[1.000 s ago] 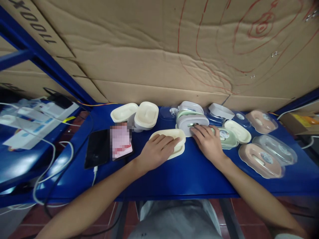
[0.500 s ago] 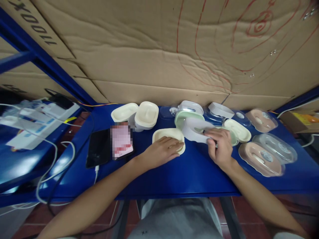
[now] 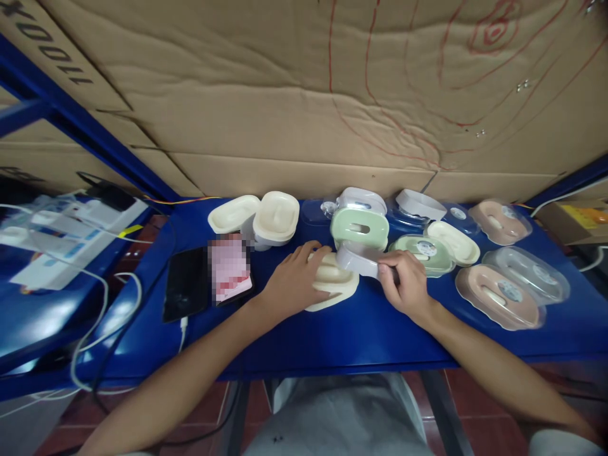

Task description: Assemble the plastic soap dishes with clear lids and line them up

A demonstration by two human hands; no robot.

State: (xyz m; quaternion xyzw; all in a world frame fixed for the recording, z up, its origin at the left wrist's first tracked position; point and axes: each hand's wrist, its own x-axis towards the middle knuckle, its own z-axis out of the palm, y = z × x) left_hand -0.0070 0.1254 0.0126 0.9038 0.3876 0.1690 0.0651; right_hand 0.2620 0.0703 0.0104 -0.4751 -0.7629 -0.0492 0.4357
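My left hand point(image 3: 295, 278) grips a cream oval soap dish point(image 3: 342, 290) near the middle of the table, fingers over its far rim and thumb along its near side. Just to the right, my right hand point(image 3: 406, 280) pinches a translucent white plastic band point(image 3: 357, 258). The band's left end overlaps the far right part of the cream dish; I cannot tell whether they touch. Behind it, a light green soap box point(image 3: 360, 229) with a slot stands tipped up against a whitish piece point(image 3: 363, 197). Close to my right hand lies another green box point(image 3: 425, 250) under a clear cover.
Cream dishes point(image 3: 276, 214) sit at the back left. A black tablet point(image 3: 186, 282) and a phone point(image 3: 231, 269) lie left of my hands. Pink boxes point(image 3: 496, 297) with clear lids point(image 3: 532, 278) stand at the right. A cardboard wall point(image 3: 266, 126) rises behind the blue table point(image 3: 361, 348).
My left hand has gone from lying flat on the cream dish to gripping its sides; the dish has turned and come nearer. My right hand has brought the white band lower and left, off the green box.
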